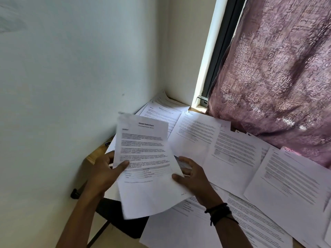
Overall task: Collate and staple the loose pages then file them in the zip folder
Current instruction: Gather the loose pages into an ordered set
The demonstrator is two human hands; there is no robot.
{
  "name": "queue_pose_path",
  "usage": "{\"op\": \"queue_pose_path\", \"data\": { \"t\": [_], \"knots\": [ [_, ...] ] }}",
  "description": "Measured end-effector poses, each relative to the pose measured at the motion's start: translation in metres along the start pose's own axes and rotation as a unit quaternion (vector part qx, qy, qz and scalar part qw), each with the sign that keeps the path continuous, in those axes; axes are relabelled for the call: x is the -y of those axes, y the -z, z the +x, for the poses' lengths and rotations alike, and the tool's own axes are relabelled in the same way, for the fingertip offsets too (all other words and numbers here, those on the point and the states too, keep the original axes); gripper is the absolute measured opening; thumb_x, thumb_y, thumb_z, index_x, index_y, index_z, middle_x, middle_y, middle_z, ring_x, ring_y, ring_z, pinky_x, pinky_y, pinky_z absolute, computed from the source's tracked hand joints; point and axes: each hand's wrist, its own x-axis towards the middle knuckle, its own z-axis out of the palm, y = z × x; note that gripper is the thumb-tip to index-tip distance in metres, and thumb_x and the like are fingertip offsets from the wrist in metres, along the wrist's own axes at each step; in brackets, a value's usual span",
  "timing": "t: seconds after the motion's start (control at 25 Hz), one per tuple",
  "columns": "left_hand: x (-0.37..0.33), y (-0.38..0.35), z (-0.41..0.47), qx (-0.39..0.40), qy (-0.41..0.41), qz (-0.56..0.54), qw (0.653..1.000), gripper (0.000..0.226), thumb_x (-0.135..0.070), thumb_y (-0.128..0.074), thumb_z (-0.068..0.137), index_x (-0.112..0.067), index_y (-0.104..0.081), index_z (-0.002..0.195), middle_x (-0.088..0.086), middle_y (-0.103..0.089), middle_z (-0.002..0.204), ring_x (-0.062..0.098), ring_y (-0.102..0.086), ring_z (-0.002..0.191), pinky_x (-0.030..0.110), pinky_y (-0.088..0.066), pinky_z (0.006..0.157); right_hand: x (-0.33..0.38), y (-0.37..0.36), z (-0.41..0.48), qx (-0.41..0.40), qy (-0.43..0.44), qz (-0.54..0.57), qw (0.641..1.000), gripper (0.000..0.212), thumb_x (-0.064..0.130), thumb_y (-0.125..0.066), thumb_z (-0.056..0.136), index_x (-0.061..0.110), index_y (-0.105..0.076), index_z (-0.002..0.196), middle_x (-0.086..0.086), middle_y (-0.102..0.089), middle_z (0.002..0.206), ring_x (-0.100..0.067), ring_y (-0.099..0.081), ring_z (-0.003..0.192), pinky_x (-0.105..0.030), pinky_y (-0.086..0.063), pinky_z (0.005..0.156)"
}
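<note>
A printed white page (143,158) is lifted above the table, tilted toward me. My left hand (105,169) grips its left edge with the thumb on the front. My right hand (189,174) pinches its lower right edge, thumb on top, a dark cord band on the wrist. Several loose printed pages (232,153) lie spread and overlapping over the wooden table (96,154), from the back corner to the front right. No stapler or zip folder shows in this view.
A white wall stands close on the left and behind. A mauve patterned curtain (277,77) hangs over the window at the right, touching the far pages. A dark chair (116,217) sits below the table's left edge.
</note>
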Motion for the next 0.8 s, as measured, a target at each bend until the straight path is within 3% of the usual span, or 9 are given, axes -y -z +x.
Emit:
{"op": "queue_pose_path", "data": {
  "t": [0.12, 0.2, 0.28, 0.36, 0.48, 0.6, 0.68, 0.8],
  "knots": [
    [0.002, -0.006, 0.002, 0.022, 0.05, -0.075, 0.996, 0.021, -0.016, -0.075, 0.081, -0.025, -0.07, 0.1, -0.011, -0.075, 0.099, 0.017, -0.072, 0.091, 0.037, -0.059, 0.077, -0.002, 0.006, -0.003, -0.025, 0.052, 0.025, 0.998, 0.07, 0.0, -0.075, 0.082, 0.025, -0.046, 0.14, -0.004, -0.071, 0.12, -0.02, -0.071, 0.104, -0.039, -0.058, 0.087],
    [0.01, -0.011, 0.004, 0.029, 0.103, -0.109, 0.988, 0.02, -0.02, -0.074, 0.08, -0.023, -0.071, 0.099, 0.001, -0.075, 0.106, 0.022, -0.071, 0.095, 0.042, -0.057, 0.084, -0.002, 0.007, -0.005, -0.016, 0.071, 0.037, 0.997, 0.071, -0.001, -0.073, 0.084, 0.028, -0.044, 0.142, -0.002, -0.069, 0.123, -0.019, -0.07, 0.107, -0.038, -0.058, 0.088],
    [0.017, -0.014, 0.0, 0.029, 0.122, -0.125, 0.984, 0.03, -0.023, -0.078, 0.074, -0.019, -0.071, 0.103, 0.009, -0.073, 0.109, 0.027, -0.071, 0.096, 0.046, -0.055, 0.089, -0.005, 0.004, -0.005, -0.027, 0.058, 0.037, 0.997, 0.069, 0.002, -0.073, 0.085, 0.025, -0.043, 0.142, 0.002, -0.068, 0.122, -0.015, -0.069, 0.107, -0.031, -0.058, 0.084],
    [0.025, -0.011, -0.006, 0.02, 0.115, -0.149, 0.982, 0.046, -0.033, -0.087, 0.064, -0.019, -0.071, 0.105, 0.008, -0.074, 0.108, 0.029, -0.071, 0.096, 0.048, -0.054, 0.089, -0.012, 0.004, -0.001, -0.098, 0.004, 0.076, 0.992, 0.06, 0.01, -0.076, 0.084, 0.013, -0.049, 0.138, 0.001, -0.072, 0.113, -0.013, -0.071, 0.099, -0.025, -0.057, 0.08],
    [0.027, -0.002, -0.013, -0.023, 0.087, -0.152, 0.984, 0.029, -0.023, -0.083, 0.073, -0.024, -0.071, 0.099, 0.0, -0.076, 0.1, 0.026, -0.072, 0.092, 0.046, -0.056, 0.084, -0.024, 0.007, 0.005, -0.153, -0.093, 0.262, 0.948, 0.046, 0.012, -0.073, 0.085, -0.005, -0.059, 0.125, -0.019, -0.068, 0.112, -0.028, -0.068, 0.099, -0.032, -0.06, 0.081],
    [0.026, 0.005, -0.019, -0.072, 0.047, -0.15, 0.985, 0.027, -0.001, -0.067, 0.085, -0.026, -0.064, 0.091, -0.015, -0.074, 0.077, 0.001, -0.07, 0.068, 0.02, -0.057, 0.062, -0.025, 0.004, 0.014, -0.146, -0.146, 0.373, 0.905, 0.028, 0.008, -0.059, 0.095, -0.004, -0.057, 0.12, -0.026, -0.059, 0.122, -0.033, -0.061, 0.111, -0.034, -0.058, 0.09],
    [0.027, 0.008, -0.023, -0.095, 0.045, -0.158, 0.982, 0.027, 0.002, -0.065, 0.086, -0.025, -0.063, 0.09, -0.011, -0.071, 0.08, -0.003, -0.067, 0.061, 0.011, -0.051, 0.052, -0.02, 0.001, 0.028, -0.151, -0.163, 0.425, 0.877, 0.037, 0.016, -0.059, 0.097, -0.001, -0.05, 0.128, -0.022, -0.056, 0.122, -0.032, -0.055, 0.12, -0.036, -0.049, 0.101],
    [0.031, 0.016, -0.026, -0.117, 0.055, -0.17, 0.977, 0.023, -0.001, -0.067, 0.086, -0.023, -0.065, 0.09, -0.005, -0.07, 0.087, 0.0, -0.068, 0.061, 0.012, -0.051, 0.052, -0.015, -0.002, 0.054, -0.198, -0.18, 0.502, 0.822, 0.048, 0.027, -0.056, 0.099, 0.0, -0.045, 0.137, -0.017, -0.057, 0.108, -0.027, -0.058, 0.103, -0.033, -0.047, 0.095]
  ]
}}
